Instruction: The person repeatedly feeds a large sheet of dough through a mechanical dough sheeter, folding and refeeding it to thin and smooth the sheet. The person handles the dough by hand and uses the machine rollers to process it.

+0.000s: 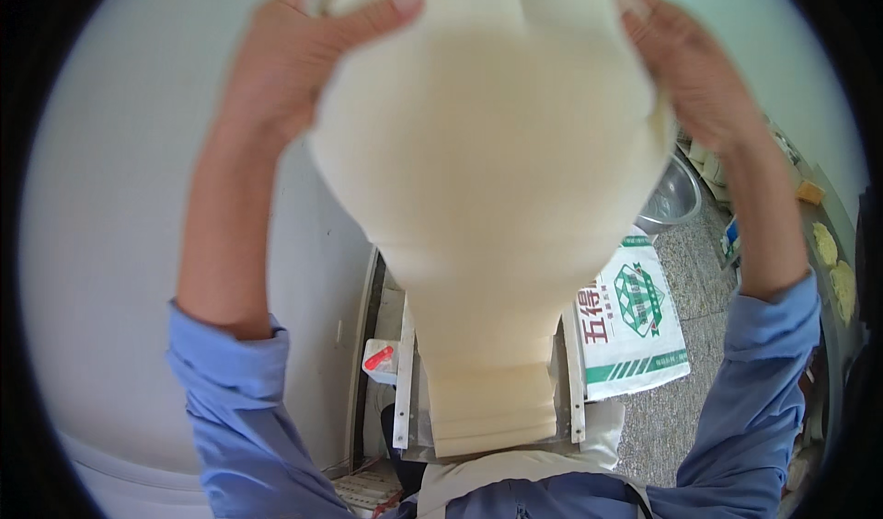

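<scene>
A wide, smooth sheet of pale dough hangs raised in front of me and fills the middle of the view. My left hand grips its upper left edge, thumb over the front. At the upper right edge, my right hand pinches the sheet; its fingers are partly hidden behind it. The dough narrows downward and lies in folds at its lower end, between two metal side rails of a tray or machine frame near my waist. Both hands are slightly blurred.
A printed white and green woven sack lies right of the rails, with a metal bowl beyond it. A white box with a red mark sits left. Yellowish dough pieces rest on a surface far right. A pale wall stands left.
</scene>
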The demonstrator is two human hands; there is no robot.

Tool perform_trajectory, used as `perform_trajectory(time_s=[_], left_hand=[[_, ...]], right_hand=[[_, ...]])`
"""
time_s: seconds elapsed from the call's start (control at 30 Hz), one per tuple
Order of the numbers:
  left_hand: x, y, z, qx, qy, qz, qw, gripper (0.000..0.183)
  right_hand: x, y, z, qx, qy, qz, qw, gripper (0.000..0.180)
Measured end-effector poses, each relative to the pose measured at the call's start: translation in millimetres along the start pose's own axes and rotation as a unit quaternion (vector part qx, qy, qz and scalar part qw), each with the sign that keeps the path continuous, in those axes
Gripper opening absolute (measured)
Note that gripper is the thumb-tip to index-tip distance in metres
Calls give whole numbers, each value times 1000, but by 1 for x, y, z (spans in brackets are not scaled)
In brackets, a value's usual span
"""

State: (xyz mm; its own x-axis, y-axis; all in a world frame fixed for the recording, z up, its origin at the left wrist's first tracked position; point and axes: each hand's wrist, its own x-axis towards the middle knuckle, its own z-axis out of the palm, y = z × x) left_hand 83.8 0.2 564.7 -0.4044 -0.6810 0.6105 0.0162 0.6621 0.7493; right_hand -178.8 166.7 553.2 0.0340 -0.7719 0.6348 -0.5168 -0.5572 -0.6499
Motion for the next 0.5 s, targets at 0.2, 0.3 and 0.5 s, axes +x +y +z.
perform_trajectory(time_s=[0.2, 0.3, 0.5], left_hand=[[50, -114, 60, 52, -33, -45, 997, 35], [60, -174, 69, 160, 12, 37, 986, 30], [-101, -328, 98, 9, -228, -199, 953, 20]], right_hand=[[55, 144, 24, -286, 147, 113, 940, 29], [52, 206, 34, -368, 192, 15, 910, 24], [-109, 335, 104, -253, -4, 249, 935, 16]])
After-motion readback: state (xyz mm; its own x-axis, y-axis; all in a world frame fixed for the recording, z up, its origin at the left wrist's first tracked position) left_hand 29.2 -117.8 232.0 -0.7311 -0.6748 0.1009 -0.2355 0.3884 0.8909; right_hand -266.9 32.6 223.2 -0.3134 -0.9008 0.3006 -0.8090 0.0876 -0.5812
